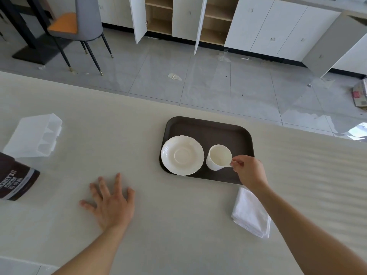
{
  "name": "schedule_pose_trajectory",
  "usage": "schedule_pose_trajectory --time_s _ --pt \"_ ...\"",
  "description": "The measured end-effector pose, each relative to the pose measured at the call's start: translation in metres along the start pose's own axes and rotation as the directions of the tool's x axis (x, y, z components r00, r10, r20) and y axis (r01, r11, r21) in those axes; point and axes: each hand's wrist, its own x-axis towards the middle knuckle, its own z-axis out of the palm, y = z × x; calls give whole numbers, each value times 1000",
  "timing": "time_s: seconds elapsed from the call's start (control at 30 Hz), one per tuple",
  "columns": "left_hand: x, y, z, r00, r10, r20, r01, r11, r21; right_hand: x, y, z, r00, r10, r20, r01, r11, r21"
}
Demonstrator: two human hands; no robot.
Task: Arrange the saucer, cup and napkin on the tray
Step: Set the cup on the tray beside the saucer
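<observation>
A pale beige table point(178, 225) carries everything. On it, toward the far right, lies a dark brown rectangular tray point(210, 128) with rounded corners. A white saucer point(182, 155) with a scalloped rim lies flat on the tray's left half, and just beside it to the right stands an empty white cup point(218, 157), upright on the tray surface and apart from the saucer. The right hand point(250, 170) reaches over the tray's near right corner, its grip pinched together on the cup's handle. A folded white napkin point(251, 212) lies on the table just off the tray's near right corner, partly under the right forearm. The left hand point(111, 201) rests flat on the table, well left of the tray, its grip apart and fingers spread, holding nothing. At the far left edge lie a clear plastic container point(33, 135) and, nearer, a brown Hershey's cocoa pouch point(15, 180).
</observation>
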Motion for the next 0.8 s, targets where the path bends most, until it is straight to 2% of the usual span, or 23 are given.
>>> schedule_pose_trajectory --time_s 0.8 --pt "1 -2 4 1000 16 -1 -16 999 30 4 3 10 1000 -18 -7 18 1000 -20"
